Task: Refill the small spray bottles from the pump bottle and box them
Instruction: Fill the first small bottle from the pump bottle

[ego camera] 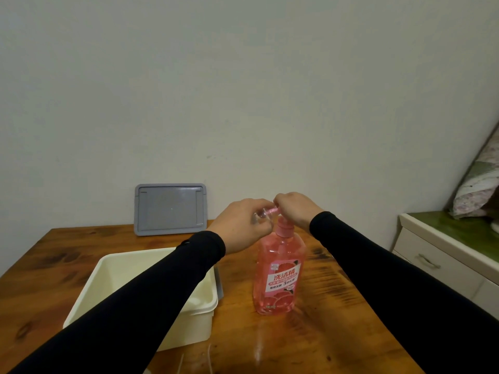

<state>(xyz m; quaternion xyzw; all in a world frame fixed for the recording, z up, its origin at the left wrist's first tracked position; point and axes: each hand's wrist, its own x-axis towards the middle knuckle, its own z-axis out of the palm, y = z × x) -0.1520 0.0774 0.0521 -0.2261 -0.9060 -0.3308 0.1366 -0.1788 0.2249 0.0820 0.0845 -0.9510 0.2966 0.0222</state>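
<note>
The small spray bottle (pixel 259 215) is held up at the spout of the pump bottle (pixel 279 268), lying nearly level with its long axis running left to right and its open end toward the pink nozzle. The left hand (pixel 243 225) curls its fingers round the clear bottle, a closed grip. The right hand (pixel 294 209) sits on top of the pump head with fingers bent over it, apparently ready to press; whether it pinches the nozzle too I cannot tell. The pump bottle stands upright on the table (pixel 337 319), directly under both hands. The cream box (pixel 205 300) lies to the left, nearer the left hand, its grey lid (pixel 170 209) leaning against the wall (pixel 243 90) behind.
</note>
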